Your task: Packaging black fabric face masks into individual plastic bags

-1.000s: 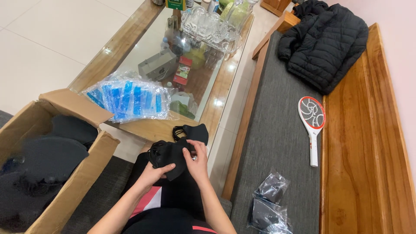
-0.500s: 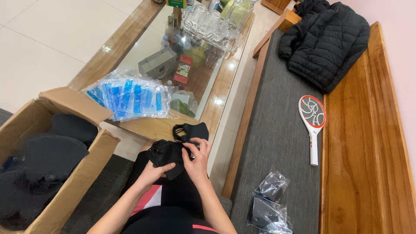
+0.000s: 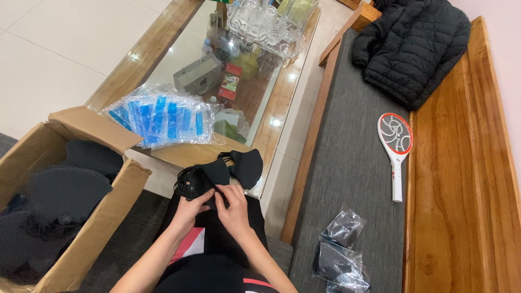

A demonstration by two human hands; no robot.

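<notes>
Between both hands (image 3: 217, 203): black masks (image 3: 209, 176).

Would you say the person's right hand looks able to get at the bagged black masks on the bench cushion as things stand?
Probably yes: the bagged black masks lie on the grey cushion beside the right hand, nothing between, though that hand is busy on a black mask.

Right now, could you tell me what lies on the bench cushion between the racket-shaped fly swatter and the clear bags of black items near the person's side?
In the head view, nothing: only bare grey cushion lies between the swatter and the bags.
</notes>
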